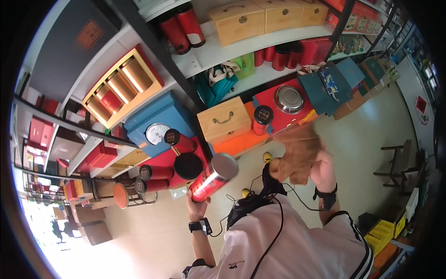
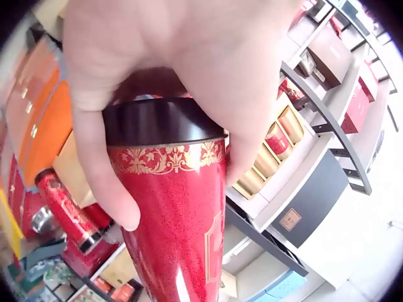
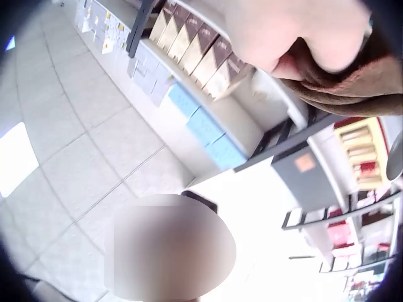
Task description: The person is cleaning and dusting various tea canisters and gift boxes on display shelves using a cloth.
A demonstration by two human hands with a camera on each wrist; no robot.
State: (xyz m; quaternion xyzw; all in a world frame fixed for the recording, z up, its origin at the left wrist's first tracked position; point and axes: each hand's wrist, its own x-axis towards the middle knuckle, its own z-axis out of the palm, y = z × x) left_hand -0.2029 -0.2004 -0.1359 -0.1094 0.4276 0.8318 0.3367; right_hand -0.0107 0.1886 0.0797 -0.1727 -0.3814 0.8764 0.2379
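Observation:
My left hand (image 1: 197, 207) grips a red canister (image 1: 204, 185) near its black lid. The canister tilts, with its round silver end pointing up toward the boxes. Seen in the left wrist view, thumb and fingers wrap the sides of the black lid (image 2: 165, 123), and a gold floral band runs just below it. A brown cloth (image 1: 297, 156) hangs bunched in my right hand (image 1: 322, 169), to the right of the canister and apart from it. The right wrist view shows curled fingers (image 3: 296, 34) pinching folds of that cloth (image 3: 356, 88).
More red canisters (image 1: 157, 172) with dark lids stand on a red surface at left, beside a blue box (image 1: 160, 122) with a white dial. Ahead, another canister (image 1: 263, 120) is next to a wooden box (image 1: 224, 120). Behind rise loaded shelves (image 1: 260, 43). A stool (image 1: 121, 195) stands at left.

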